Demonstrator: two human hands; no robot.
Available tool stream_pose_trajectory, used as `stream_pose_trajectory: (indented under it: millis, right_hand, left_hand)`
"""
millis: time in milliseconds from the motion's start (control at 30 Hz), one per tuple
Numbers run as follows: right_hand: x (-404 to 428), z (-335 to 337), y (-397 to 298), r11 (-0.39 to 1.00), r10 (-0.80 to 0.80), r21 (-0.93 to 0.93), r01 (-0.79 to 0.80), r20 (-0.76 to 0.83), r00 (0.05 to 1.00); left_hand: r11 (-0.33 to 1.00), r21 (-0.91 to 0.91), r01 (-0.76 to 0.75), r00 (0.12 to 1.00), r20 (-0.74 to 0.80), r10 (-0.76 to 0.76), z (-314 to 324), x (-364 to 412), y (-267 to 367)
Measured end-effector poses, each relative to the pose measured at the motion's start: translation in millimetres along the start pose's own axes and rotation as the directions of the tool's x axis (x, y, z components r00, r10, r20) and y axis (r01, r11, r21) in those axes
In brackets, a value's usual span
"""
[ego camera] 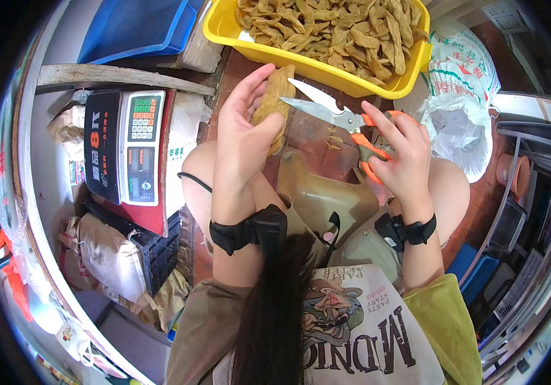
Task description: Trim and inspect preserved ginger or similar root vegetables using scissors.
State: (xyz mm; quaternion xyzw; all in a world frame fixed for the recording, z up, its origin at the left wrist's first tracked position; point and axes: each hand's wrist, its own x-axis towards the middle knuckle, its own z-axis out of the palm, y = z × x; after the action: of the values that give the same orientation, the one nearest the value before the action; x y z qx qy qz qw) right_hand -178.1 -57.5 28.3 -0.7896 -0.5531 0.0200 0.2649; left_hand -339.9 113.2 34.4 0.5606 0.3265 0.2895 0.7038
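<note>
My left hand (249,120) grips a long, wrinkled, yellow-brown preserved vegetable (276,91), thumb across its lower half. In my right hand (403,144) is a pair of scissors (342,118) with orange handles. The blades are parted, and their tips point left towards the vegetable's upper part; whether they touch it I cannot tell. Just beyond both hands stands a yellow plastic tub (314,79), holding many similar brown pieces (323,33). Below the hands, between my knees, is a brownish plastic object (323,187), perhaps a stool or basin.
A digital weighing scale (141,144) rests on a red board at left, above a black plastic crate (162,260). A blue bin (143,31) stands at far left. White printed sacks (463,72) are right of the tub. Metal racking (511,202) lines the right side.
</note>
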Motion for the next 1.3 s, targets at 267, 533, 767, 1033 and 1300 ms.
stream_pose_trajectory:
  millis: [267, 533, 767, 1033, 1300]
  right_hand:
    - [1.5, -2.4, -1.2, 0.996, -0.081, -0.039, 0.081, -0.007, 0.997]
    - [-9.8, 18.8, 1.7, 0.972, 0.144, 0.186, -0.142, 0.002, 0.990]
    - [-5.6, 22.1, -9.6, 0.533, 0.465, 0.750, -0.392, 0.127, 0.876]
    - [-7.6, 27.9, -17.8, 0.104, 0.507, 0.940, -0.325, 0.231, 0.830]
    - [-6.9, 5.4, -21.9, 0.042, 0.528, 0.867, -0.497, 0.403, 0.747]
  left_hand:
    - [1.000, 0.020, 0.019, 1.000, -0.021, -0.019, 1.4, -2.0, 2.3]
    - [0.996, 0.066, -0.054, 0.999, 0.001, 0.054, 5.8, -0.3, 1.0]
    - [0.988, 0.149, -0.043, 0.997, 0.075, 0.032, 27.4, -11.7, 2.4]
    - [0.770, 0.507, -0.388, 0.905, 0.369, 0.213, 65.8, -19.2, -8.3]
    - [0.876, 0.369, -0.311, 0.902, 0.404, 0.150, 51.2, -17.3, -2.0]
